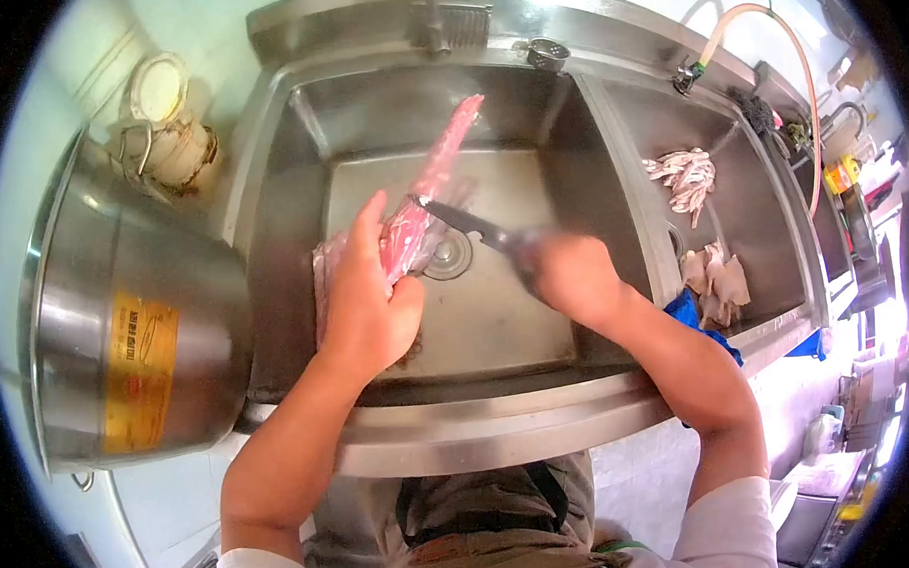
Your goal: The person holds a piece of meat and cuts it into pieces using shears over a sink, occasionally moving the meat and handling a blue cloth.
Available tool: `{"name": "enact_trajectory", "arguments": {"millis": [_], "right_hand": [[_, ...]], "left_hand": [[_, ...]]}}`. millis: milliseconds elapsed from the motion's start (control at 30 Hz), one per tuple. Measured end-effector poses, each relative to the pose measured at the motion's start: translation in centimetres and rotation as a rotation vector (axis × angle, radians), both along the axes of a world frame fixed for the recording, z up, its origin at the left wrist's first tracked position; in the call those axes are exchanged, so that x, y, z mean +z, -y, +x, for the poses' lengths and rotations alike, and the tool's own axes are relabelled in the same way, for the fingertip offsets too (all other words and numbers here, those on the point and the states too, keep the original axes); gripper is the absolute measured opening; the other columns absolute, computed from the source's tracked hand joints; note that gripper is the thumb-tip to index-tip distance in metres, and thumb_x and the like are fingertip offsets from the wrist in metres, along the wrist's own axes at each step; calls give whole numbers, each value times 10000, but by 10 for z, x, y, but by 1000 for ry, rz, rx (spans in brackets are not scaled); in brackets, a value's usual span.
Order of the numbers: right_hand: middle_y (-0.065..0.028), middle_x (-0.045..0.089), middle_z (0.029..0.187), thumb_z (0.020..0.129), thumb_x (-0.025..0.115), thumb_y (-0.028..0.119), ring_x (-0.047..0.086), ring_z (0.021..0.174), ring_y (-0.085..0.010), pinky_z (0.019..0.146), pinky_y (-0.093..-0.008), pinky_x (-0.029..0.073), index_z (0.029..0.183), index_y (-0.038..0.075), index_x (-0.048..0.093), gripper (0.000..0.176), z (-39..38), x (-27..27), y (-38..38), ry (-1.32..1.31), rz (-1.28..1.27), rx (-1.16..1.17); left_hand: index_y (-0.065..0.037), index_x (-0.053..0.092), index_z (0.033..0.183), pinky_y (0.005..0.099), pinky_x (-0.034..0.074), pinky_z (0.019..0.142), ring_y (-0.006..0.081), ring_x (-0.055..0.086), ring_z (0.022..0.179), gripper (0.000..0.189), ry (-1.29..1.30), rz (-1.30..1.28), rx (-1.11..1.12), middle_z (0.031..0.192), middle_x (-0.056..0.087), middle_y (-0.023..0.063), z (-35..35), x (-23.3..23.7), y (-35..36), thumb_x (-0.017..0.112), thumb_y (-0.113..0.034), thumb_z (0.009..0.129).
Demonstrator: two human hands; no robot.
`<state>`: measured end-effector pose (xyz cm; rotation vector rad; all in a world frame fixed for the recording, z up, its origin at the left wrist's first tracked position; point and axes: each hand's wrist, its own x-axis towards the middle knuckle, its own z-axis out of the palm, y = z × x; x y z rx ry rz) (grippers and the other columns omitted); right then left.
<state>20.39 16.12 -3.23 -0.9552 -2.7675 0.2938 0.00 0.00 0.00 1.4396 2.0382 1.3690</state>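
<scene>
Over the left basin of the steel sink point(496, 333), my left hand point(371, 302) is wrapped round the lower end of a long pinkish-red piece of meat point(436, 171). The meat slants up and away to the right, its far end narrow. My right hand point(575, 280) is closed on the handle of a knife point(462, 220). The blade points left, and its tip touches the meat just above my left hand. More pale pink meat point(321, 274) lies in the basin at the left, partly hidden behind my left hand.
A large steel pot point(206, 333) with a yellow label stands at the left. The right basin holds pale strips point(687, 176) and flat pale pieces point(717, 283). A blue cloth point(688, 311) lies by my right forearm. A hose point(802, 57) arches at the upper right.
</scene>
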Motion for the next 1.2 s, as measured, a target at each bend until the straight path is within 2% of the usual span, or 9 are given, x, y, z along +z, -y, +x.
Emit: {"name": "enact_trajectory", "arguments": {"millis": [167, 367, 567, 600, 800, 867, 967, 1067, 1200], "right_hand": [[-221, 639, 762, 745, 646, 165, 631, 704, -409, 682, -468, 521, 745, 0, 572, 181, -4, 6, 0, -94, -74, 18], [-254, 627, 777, 770, 623, 166, 622, 696, -423, 657, -475, 519, 736, -20, 571, 196, -1, 0, 3, -101, 95, 70], [-268, 628, 766, 798, 612, 201, 638, 737, -418, 693, -481, 522, 787, -39, 631, 241, -8, 12, -11, 112, -150, -80], [-252, 649, 828, 805, 600, 200, 649, 801, -398, 732, -474, 523, 838, -37, 650, 244, -9, 4, -19, 117, -232, -111], [-124, 688, 983, 783, 605, 168, 666, 922, -278, 791, -388, 519, 923, 40, 688, 207, 4, -42, -21, 698, -376, -80], [-116, 687, 994, 768, 627, 185, 665, 934, -250, 793, -379, 514, 974, 67, 700, 249, 8, -62, -33, 806, -369, -91], [-129, 690, 1006, 760, 640, 197, 663, 936, -266, 792, -405, 513, 976, 70, 710, 260, 23, -77, -30, 855, -266, -8], [-150, 684, 1013, 819, 548, 183, 654, 938, -293, 751, -430, 518, 978, 82, 717, 253, 22, -87, -32, 985, -502, 87], [-123, 682, 1066, 790, 601, 199, 652, 965, -300, 801, -438, 512, 1011, 75, 712, 276, 22, -102, -32, 837, -506, -37]], "left_hand": [[29, 314, 1388, 359, 443, 881, 311, 566, 986, 681, 127, 63, 1, 1103, 569, 204, 0, 8, -1, 513, 33, 736], [24, 330, 1381, 373, 444, 887, 308, 570, 992, 671, 93, 52, -18, 1101, 577, 208, 6, 15, -1, 511, 35, 735], [20, 378, 1352, 382, 443, 898, 329, 582, 1009, 645, -42, 22, 64, 1121, 578, 232, 2, 3, -6, 551, -7, 731], [24, 403, 1339, 378, 449, 893, 336, 585, 1014, 641, 17, -124, 137, 1141, 578, 248, 2, 4, -9, 581, -44, 727], [60, 472, 1253, 413, 458, 914, 381, 584, 1053, 558, 12, -725, -8, 1009, 625, 284, -31, -86, -75, 604, -104, 736], [57, 478, 1231, 435, 457, 926, 398, 573, 1075, 515, -364, -567, -87, 1015, 615, 293, -56, -191, -96, 598, -105, 756], [42, 480, 1215, 455, 458, 942, 409, 556, 1110, 472, -900, -553, -221, 1118, 573, 291, -34, -206, -100, 595, -108, 782], [34, 462, 1238, 453, 461, 945, 398, 558, 1117, 499, -888, -752, -384, 1178, 558, 273, 8, -191, -84, 605, -119, 785], [32, 419, 1300, 450, 477, 913, 377, 584, 1076, 593, -727, -1088, -552, 1165, 580, 263, -6, -217, -104, 621, -120, 764]]}}
